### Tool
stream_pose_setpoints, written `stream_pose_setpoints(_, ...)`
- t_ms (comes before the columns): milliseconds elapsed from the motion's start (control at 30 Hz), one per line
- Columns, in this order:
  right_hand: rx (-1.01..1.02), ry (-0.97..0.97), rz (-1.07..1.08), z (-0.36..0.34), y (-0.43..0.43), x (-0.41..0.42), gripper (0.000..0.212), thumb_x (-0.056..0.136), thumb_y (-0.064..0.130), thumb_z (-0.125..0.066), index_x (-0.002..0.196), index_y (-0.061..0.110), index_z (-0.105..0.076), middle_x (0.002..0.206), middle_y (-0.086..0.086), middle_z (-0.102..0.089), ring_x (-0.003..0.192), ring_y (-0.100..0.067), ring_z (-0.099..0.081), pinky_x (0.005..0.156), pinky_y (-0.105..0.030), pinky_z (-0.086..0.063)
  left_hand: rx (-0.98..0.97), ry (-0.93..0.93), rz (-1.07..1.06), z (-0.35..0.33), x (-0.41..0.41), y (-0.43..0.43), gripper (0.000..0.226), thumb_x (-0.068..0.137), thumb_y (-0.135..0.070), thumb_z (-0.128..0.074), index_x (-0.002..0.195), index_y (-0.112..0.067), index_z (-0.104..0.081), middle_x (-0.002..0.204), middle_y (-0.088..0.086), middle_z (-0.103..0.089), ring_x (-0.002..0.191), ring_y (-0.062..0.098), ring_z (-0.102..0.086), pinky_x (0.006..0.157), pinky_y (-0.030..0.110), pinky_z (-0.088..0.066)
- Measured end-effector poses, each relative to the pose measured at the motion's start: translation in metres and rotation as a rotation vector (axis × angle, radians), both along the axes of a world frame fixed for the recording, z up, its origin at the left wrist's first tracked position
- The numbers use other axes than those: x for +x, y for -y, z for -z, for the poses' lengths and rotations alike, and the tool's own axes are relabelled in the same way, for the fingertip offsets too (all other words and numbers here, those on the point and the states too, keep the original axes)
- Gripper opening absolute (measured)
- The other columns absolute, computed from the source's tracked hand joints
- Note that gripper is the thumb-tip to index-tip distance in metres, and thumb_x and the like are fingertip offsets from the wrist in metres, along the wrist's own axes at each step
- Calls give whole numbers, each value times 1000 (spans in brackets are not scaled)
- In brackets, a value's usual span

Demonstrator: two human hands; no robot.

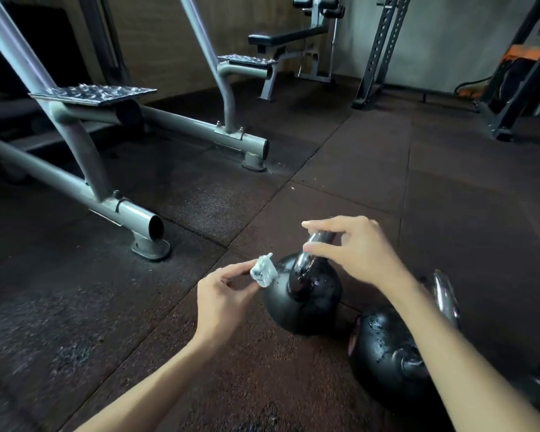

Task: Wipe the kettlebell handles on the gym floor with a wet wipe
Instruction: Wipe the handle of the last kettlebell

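Nearest to me, on the right, the second kettlebell (384, 353) sat on the rubber floor tiles (449, 198), its black body speckled with droplets and its chrome handle (446, 294) showing beyond my right forearm; I had not yet got to that one, as far as I could judge. A little farther and to the left, my left hand (228, 294) pinched the wet wipe (263, 269) between thumb and fingertips, the wipe crumpled into a small wad that stuck out to the right. It hung just beside the first kettlebell (303, 294), close to the bell's upper left shoulder and not touching the metal, I thought. That bell's shiny handle (315, 241) rose from the top of the ball and arched away to the far right, so its near leg lay up and to the right of the wipe. My right hand (356, 254) came over the crown of the handle, forefinger beyond it and thumb on the near side; whether it truly gripped or only steadied, I could not tell. So the left hand was the one placed to wipe, and the move would be a short reach right and away onto the handle's leg. Farther off to the left stood a grey tubular machine frame (181, 126), and beyond it a bench (281, 37) and a perforated rack upright (381, 51).
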State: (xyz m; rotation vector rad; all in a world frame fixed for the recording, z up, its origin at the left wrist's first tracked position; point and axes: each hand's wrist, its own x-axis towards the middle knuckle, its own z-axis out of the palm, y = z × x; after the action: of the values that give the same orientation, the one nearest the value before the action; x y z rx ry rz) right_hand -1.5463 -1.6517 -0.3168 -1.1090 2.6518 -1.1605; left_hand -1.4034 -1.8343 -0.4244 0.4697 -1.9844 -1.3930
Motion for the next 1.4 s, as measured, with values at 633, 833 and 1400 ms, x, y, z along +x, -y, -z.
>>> stream_pose_setpoints(633,-692,553,661,48,-38,15,19,79,26,-87,97,29,-82,79,17,-77,52,5,-57,52,-13,-38,-507,682,337,-164,-109,2,32,82,-63,-76,103,-39,-81,90,-22,-75,77,-10,-63,60,8,-44)
stream_pose_setpoints(833,-684,601,759,78,-21,-10,24,77,23,-88,101,24,-82,71,19,-72,74,4,-60,73,-25,-50,-564,962,521,-139,-161,-23,40,86,-46,-81,96,-7,-80,87,4,-72,76,21,-54,65,27,-43)
stream_pose_setpoints(1400,-328,492,652,114,30,-54,22,77,28,-81,98,31,-81,81,20,-76,90,-15,-72,81,-36,-61,-166,776,491,-105,-140,36,32,82,-25,-86,113,-19,-78,101,1,-80,108,34,-72,107,53,-51)
